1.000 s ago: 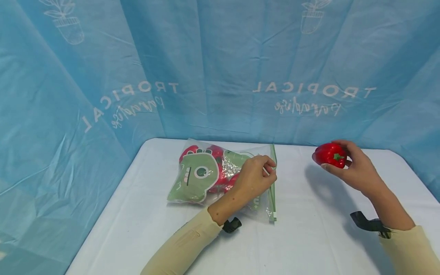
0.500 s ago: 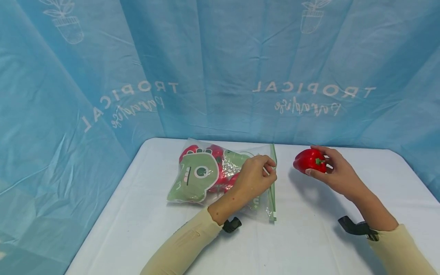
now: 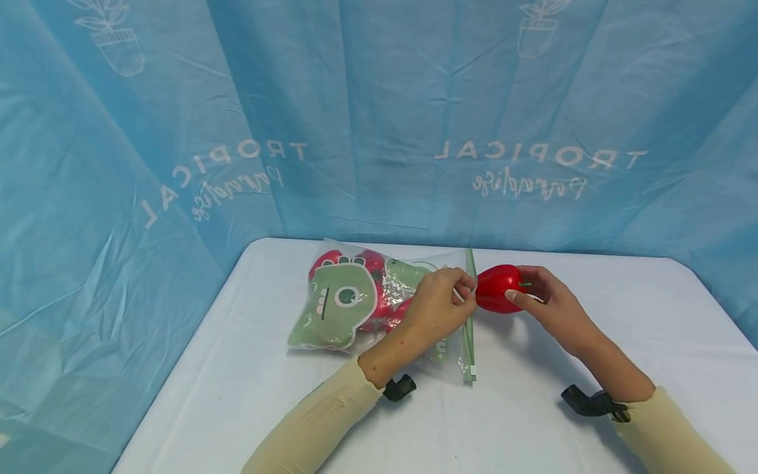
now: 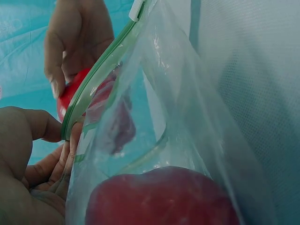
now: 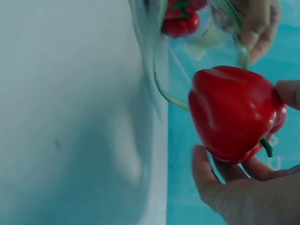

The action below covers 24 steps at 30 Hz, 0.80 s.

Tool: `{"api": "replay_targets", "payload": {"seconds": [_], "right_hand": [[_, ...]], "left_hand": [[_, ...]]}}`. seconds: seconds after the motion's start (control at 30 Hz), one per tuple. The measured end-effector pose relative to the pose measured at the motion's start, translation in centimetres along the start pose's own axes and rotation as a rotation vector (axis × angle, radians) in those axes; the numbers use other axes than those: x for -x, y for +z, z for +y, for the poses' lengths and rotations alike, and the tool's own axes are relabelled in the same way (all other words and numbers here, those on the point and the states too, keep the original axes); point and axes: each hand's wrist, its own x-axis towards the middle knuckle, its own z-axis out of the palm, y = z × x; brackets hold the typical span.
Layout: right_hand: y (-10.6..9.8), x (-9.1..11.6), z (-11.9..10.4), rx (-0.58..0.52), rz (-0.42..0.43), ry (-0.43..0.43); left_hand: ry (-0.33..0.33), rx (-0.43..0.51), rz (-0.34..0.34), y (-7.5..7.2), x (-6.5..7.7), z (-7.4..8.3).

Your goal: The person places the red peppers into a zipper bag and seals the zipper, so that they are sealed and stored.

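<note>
A clear zip bag with a green cartoon print lies on the table, several red peppers inside it. My left hand pinches the green-edged rim of its mouth between thumb and fingers, and the left wrist view shows the mouth parted. In my right hand is a red bell pepper with a green stem, gripped between thumb and fingers near the stem end. The pepper's blunt end is right at the bag's opening, close beside my left fingertips.
A white cloth covers the table. Blue curtains with white print hang behind and to the left. The bag's white slider sits at the near end of its green zip edge.
My right hand has carried the red bell pepper leftward and slightly nearer, from the right side of the table to the bag's mouth. My left hand and the bag have stayed in place.
</note>
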Motion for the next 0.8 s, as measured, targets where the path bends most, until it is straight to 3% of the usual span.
{"api": "replay_targets", "payload": {"seconds": [0.3,0.8], "right_hand": [[2.7,-0.5,0.7,-0.089,-0.085,-0.022],[5.9,-2.9,0.8,-0.100,-0.076,-0.089]], "left_hand": [[0.011,-0.003,0.002,0.0,0.0,0.1],[0.052,-0.018,0.005,-0.1,-0.1,0.0]]}}
